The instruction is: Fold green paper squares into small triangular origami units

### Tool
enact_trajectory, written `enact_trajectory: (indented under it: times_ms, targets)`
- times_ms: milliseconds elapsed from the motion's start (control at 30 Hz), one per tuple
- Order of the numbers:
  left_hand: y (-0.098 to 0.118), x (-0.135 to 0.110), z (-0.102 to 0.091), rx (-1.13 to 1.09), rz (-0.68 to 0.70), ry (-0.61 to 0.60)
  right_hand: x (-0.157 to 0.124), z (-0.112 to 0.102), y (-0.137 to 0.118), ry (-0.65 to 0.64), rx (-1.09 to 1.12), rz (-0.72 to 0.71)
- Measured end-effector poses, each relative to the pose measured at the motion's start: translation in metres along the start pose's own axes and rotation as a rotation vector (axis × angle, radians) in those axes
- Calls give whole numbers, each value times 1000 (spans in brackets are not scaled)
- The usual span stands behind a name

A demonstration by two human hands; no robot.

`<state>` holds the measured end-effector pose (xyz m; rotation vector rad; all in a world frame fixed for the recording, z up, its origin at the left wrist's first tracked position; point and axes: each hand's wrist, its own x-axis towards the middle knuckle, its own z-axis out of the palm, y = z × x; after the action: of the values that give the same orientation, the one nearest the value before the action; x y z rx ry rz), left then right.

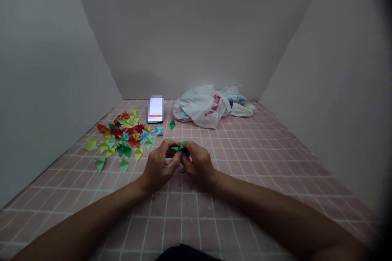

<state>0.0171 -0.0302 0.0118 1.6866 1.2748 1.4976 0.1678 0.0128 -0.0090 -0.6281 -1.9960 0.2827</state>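
Observation:
My left hand [159, 167] and my right hand [198, 166] meet over the pink tiled floor, fingers curled and pinched together. Between the fingertips sit small green folded paper pieces [179, 147], held by both hands. A bit of pink paper shows under my hands. To the left lies a pile of folded paper triangles [122, 136] in red, yellow, green, orange and blue. One single green folded piece [172, 124] lies apart, beyond my hands.
A phone [156, 109] with a lit screen lies at the back near the wall. White plastic bags [205, 106] sit to its right. Grey walls close in the floor [245, 163] on the left, back and right.

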Motion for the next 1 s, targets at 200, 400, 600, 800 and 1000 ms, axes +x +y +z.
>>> enact_trajectory:
  times_ms: [200, 400, 600, 800, 1000]
  targets:
    - [-1, -1, -1, 141, 67, 52, -1, 0, -2, 3, 0, -5]
    - [-2, -2, -3, 209, 119, 76, -1, 2, -6, 27, 88, 131]
    - [-1, -1, -3, 239, 127, 84, 0, 1, -5, 40, 144, 204]
    - [1, -1, -4, 395, 195, 56, 3, -1, -5, 30, 28, 132]
    - [1, -1, -4, 427, 183, 52, 4, -2, -4, 44, 5, 101]
